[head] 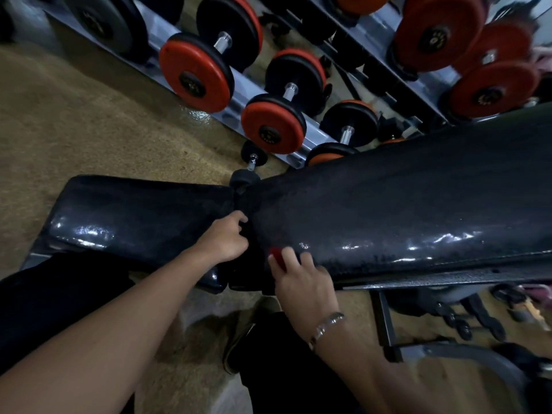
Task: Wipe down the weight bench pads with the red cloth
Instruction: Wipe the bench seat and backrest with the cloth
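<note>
Right hand (301, 282) grip: fingers clamped on small red cloth (277, 256), pressed to near end of long black vinyl back pad (403, 210). Pad's long axis runs rightward from grip. Left hand (222, 240) nearer black seat pad (143, 216), fingers curled into gap; its grip unclear.

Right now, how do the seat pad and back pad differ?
The seat pad is short; the back pad is far longer. The right hand holds the red cloth against the back pad's near edge; the seat pad has none. Both are glossy black.
</note>
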### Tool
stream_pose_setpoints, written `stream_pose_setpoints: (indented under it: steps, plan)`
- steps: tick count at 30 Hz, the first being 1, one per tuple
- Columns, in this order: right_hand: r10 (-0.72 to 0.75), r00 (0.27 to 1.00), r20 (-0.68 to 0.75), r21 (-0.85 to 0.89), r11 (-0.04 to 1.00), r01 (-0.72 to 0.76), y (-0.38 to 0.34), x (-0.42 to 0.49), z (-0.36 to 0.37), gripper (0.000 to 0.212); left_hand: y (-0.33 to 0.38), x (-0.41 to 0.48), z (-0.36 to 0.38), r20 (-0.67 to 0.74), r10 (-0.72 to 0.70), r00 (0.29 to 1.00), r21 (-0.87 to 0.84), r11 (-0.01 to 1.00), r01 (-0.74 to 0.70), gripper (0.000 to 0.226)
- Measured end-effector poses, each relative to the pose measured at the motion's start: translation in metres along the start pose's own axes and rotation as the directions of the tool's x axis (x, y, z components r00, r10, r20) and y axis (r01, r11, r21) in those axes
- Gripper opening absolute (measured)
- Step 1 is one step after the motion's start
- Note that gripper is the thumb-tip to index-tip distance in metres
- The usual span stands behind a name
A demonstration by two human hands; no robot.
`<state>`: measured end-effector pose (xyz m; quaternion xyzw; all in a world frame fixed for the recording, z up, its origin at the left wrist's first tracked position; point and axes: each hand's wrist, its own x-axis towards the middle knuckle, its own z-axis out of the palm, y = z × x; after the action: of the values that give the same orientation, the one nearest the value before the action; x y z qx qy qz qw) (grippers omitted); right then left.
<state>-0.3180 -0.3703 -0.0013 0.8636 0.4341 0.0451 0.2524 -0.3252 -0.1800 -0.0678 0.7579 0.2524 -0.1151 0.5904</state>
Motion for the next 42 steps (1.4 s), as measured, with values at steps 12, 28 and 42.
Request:
stream_pose_setpoints:
  steps: [12,28,42]
  plan:
    - [0.073,0.992,-0.101,-0.049,0.996,-0.078,0.029,-0.001,-0.014,0.031,-0.001,-0.019,0.002,0.067,0.33,0.942,0.442,0.836,-0.325,0.036]
    - [0.005,0.999,-0.039,0.017,1.0,-0.004,0.05,-0.028,-0.02,0.051,0.002,-0.009,0.025,0.132,0.267,0.955,0.406,0.864,-0.298,0.045]
    - [0.054,0.994,-0.097,0.054,0.997,-0.049,0.072,-0.042,-0.031,0.031,0.008,0.0,0.019,0.138,0.26,0.956,0.341,0.893,-0.292,0.044]
